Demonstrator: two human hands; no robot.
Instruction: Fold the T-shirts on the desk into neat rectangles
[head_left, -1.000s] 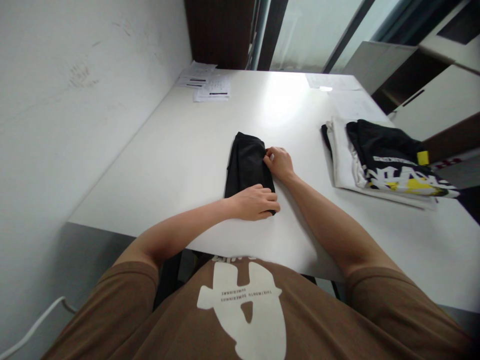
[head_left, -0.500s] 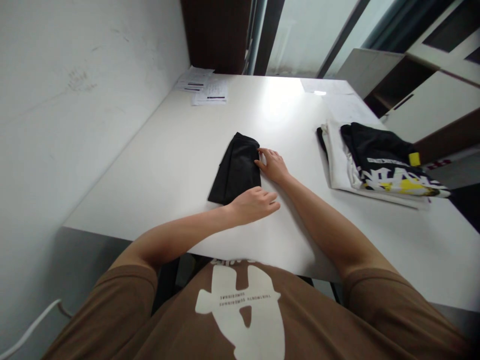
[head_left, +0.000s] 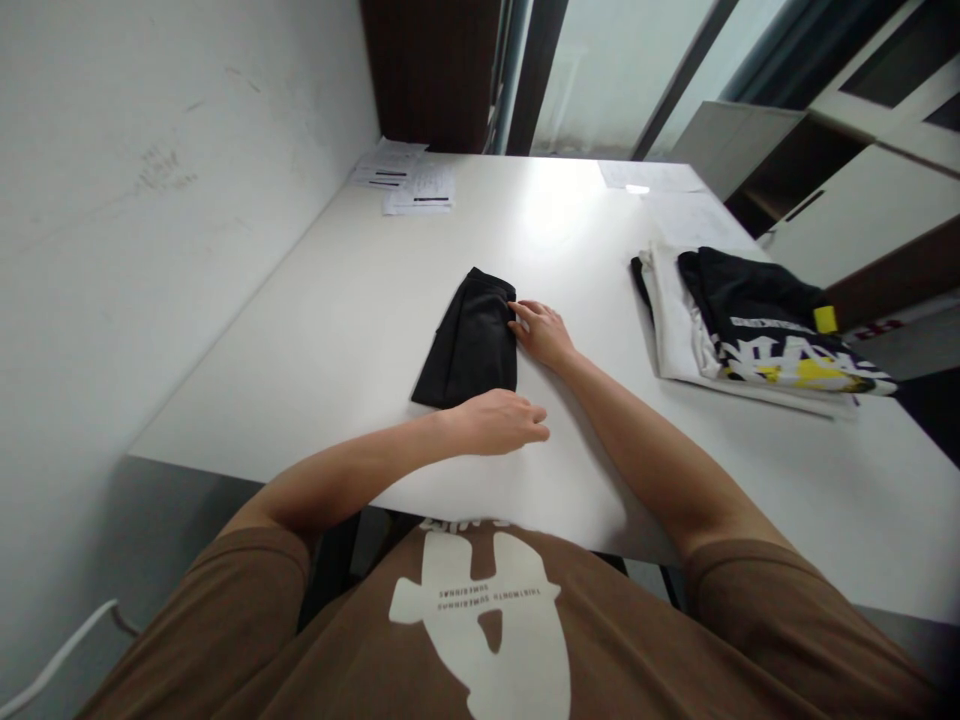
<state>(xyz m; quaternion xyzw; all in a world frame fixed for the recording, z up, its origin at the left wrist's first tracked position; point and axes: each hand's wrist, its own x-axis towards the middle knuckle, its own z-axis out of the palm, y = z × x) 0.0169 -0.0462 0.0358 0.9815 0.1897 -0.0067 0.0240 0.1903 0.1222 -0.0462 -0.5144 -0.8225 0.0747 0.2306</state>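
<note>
A folded black garment (head_left: 480,340) with a band along its far end, perhaps shorts or trousers, lies flat on the white table (head_left: 300,370). My right hand (head_left: 541,332) rests at its right edge, thumb and fingers apart, fingertips touching the cloth without gripping it. Across the near right corner of the garment is my left hand (head_left: 501,422). Its fingers are curled in, and no cloth shows in them. The hand covers part of the garment's near edge.
To the right is a pile of folded clothes, with a white garment (head_left: 664,310) under a black printed one (head_left: 757,290). Papers (head_left: 409,185) lie at the far left corner, by the wall (head_left: 187,250). A cabinet (head_left: 862,200) stands beyond the table on the right.
My left hand has drawn slightly towards me and left, its fingers more curled, showing more of the near edge. My right hand stays at the right edge; the garment lies nearly the same.
</note>
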